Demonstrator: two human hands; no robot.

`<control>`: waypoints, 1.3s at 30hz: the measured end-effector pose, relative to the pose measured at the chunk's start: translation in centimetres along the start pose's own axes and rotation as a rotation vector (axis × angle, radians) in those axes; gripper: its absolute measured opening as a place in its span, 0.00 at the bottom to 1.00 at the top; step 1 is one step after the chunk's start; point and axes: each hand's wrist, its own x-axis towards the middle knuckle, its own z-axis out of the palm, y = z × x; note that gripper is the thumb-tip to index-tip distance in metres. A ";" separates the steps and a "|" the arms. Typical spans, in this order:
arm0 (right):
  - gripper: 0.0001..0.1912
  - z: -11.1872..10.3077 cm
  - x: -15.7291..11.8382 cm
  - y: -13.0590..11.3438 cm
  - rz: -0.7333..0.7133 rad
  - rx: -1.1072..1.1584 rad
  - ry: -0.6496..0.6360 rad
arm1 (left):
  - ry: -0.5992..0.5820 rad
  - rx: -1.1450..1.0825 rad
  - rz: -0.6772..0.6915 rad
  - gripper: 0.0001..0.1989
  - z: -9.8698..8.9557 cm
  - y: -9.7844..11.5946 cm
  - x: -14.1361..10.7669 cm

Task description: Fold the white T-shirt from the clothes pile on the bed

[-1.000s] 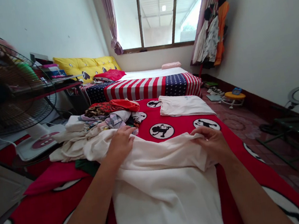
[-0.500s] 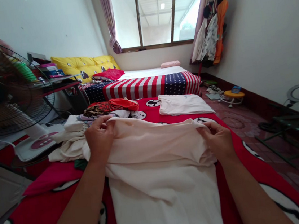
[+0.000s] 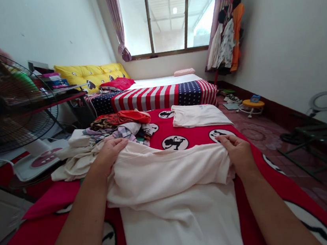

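A cream-white shirt [image 3: 172,173] lies in front of me on a red blanket [image 3: 191,135] with round monkey prints. Its far part is folded back over the body, and the near end runs out of view at the bottom. My left hand [image 3: 110,153] is closed on the far left corner of the folded part. At the far right corner, my right hand [image 3: 236,149] pinches the edge between thumb and fingers. The fabric between the hands sags slightly. Beyond it lies a folded white shirt [image 3: 201,114].
A heap of crumpled clothes [image 3: 116,126] sits at the left, with a magenta cloth [image 3: 50,198] nearer me. A fan [image 3: 2,98] stands far left. Behind are a bed with a flag-patterned cover [image 3: 148,98] and, at right, a yellow stool [image 3: 253,103] and a ring light [image 3: 326,101].
Both hands have drawn the shirt's folded edge lower and nearer to me, uncovering a monkey print beyond it. The folded flap now reaches further down the shirt. The view has shifted slightly.
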 end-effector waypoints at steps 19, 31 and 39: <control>0.20 -0.1 -0.5 -0.8 0.044 0.102 -0.017 | -0.077 0.270 0.300 0.12 -0.1 1.0 -0.7; 0.14 0.4 -1.4 -1.7 -0.162 -0.101 -0.233 | 0.571 -0.004 0.139 0.13 -1.2 -1.0 0.6; 0.05 1.5 -2.6 -1.3 -0.351 -0.528 -0.572 | 0.575 0.073 0.209 0.10 -1.0 -0.4 0.3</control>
